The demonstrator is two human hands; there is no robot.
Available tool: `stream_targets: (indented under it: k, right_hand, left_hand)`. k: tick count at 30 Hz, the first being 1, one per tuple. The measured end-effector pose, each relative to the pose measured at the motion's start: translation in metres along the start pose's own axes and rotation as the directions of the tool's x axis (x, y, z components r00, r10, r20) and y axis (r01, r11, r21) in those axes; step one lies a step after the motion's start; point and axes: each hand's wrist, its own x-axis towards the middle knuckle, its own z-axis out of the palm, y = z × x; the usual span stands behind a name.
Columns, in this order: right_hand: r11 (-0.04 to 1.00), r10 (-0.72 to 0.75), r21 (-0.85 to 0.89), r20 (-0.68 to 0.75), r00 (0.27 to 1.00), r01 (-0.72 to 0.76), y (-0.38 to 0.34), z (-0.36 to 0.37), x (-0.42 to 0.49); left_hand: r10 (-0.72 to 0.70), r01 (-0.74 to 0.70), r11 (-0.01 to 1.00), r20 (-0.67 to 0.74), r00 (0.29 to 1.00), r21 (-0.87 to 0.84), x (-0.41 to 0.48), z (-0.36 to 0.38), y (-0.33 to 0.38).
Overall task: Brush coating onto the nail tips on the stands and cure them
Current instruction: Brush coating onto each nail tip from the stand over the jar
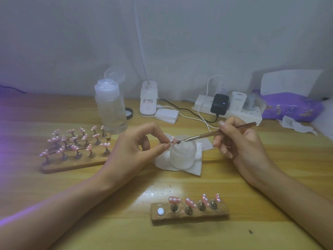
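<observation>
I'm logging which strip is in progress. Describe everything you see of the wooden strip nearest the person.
The wooden strip is a long, rough-edged block lying flat on the table, angled slightly. Four small metal stands stand on it, each bearing a pink nail tip with white dots. Its leftmost spot holds only a white round disc. Nothing else touches it.

Wooden table (pixel 117 228) — stands (pixel 75 164), bottle (pixel 110 109), power strip (pixel 201 103)

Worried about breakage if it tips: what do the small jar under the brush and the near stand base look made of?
The jar looks like frosted glass: translucent, matte walls; frosted plastic is possible. The near stand base looks like wood: brown, matte, rough uneven edges.
</observation>
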Motion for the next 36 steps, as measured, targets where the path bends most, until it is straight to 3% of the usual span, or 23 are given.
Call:
stream_targets:
  k: [36]
  right_hand:
    - [1.000,0.008,-0.025,-0.004,1.000,-0.008,-0.0022,0.0010,-0.0008]
  left_hand:
    - [0.097,-0.097,0.993,0.006,0.995,0.073,-0.0042,0.0014,0.0070]
